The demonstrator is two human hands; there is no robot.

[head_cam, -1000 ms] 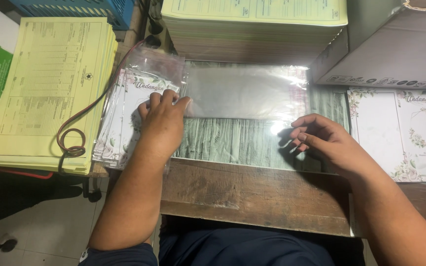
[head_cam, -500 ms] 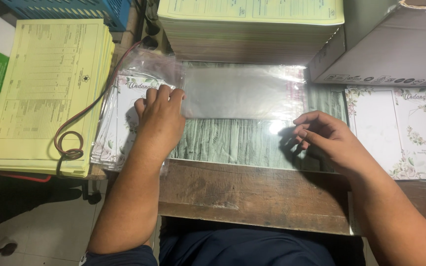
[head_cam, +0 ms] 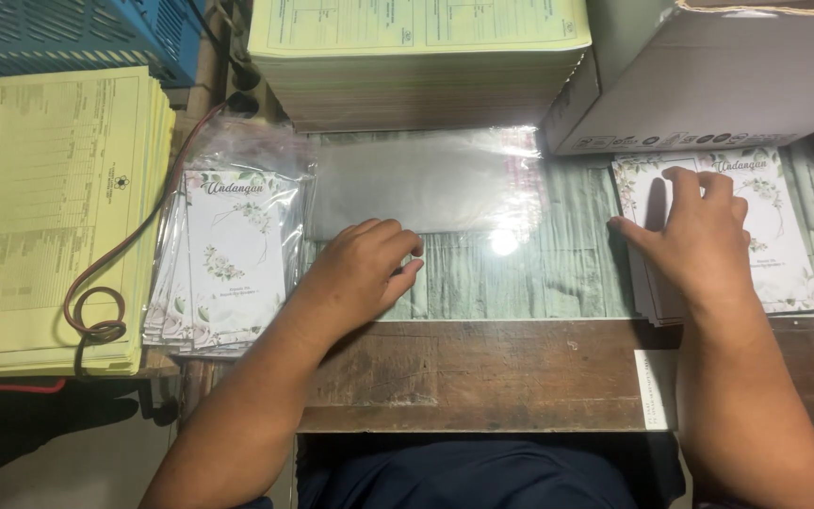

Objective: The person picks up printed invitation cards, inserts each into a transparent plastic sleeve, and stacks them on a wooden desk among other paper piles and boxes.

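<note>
Paper stacks and storage around the desk

Yellow forms (head_cam: 49,207) lie left, blue crate (head_cam: 68,38) behind, cardboard box (head_cam: 708,85) right, cable (head_cam: 115,273) looped.

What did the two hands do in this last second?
The right hand moved right, off the table's middle, onto the stack of floral cards. The left hand left the bagged cards and now rests nearer the middle, below the clear sleeves. Yellow forms and the box stayed put.
</note>
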